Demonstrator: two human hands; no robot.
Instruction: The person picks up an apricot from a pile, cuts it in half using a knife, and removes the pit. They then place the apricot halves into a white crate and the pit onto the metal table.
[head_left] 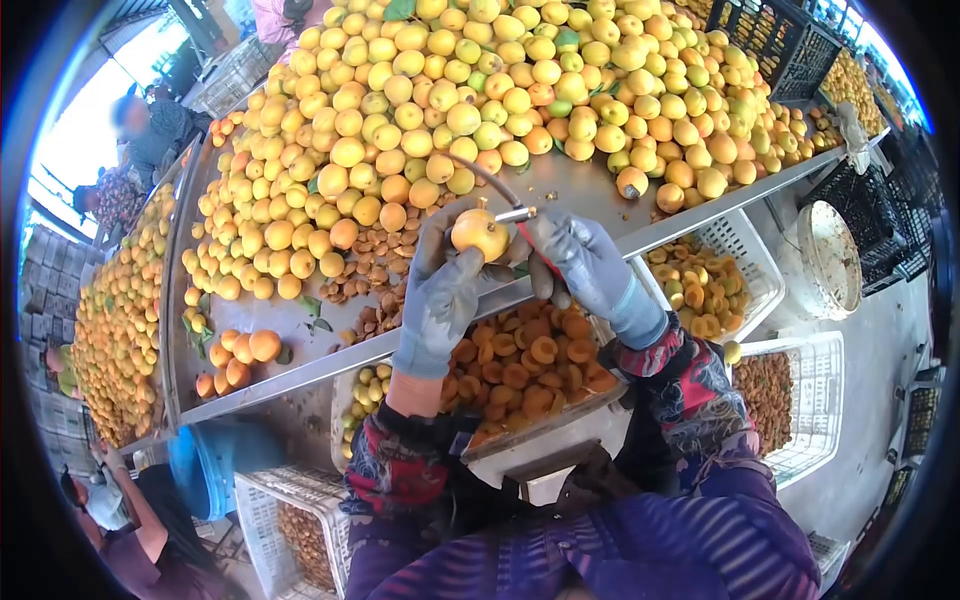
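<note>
My left hand (440, 300), in a grey-blue glove, is closed around a yellow-orange apricot (480, 235) over the front edge of the metal table (560, 180). My right hand (590, 262), gloved alike, grips a tool with a red handle, a metal collar (515, 214) and a thin curved blade (480, 172) arching up and left. The collar overlaps the right side of the apricot in this view. Below the hands stands a crate of halved apricots (530, 370). Loose apricot pits (385, 262) lie on the table just left of the hands.
A large heap of apricots (400, 90) covers most of the table. White crates of halved fruit (695, 285) and of pits (762, 395) stand at right, near a white bucket (830, 260). A blue bucket (215, 460) is at lower left, beside another person (150, 540).
</note>
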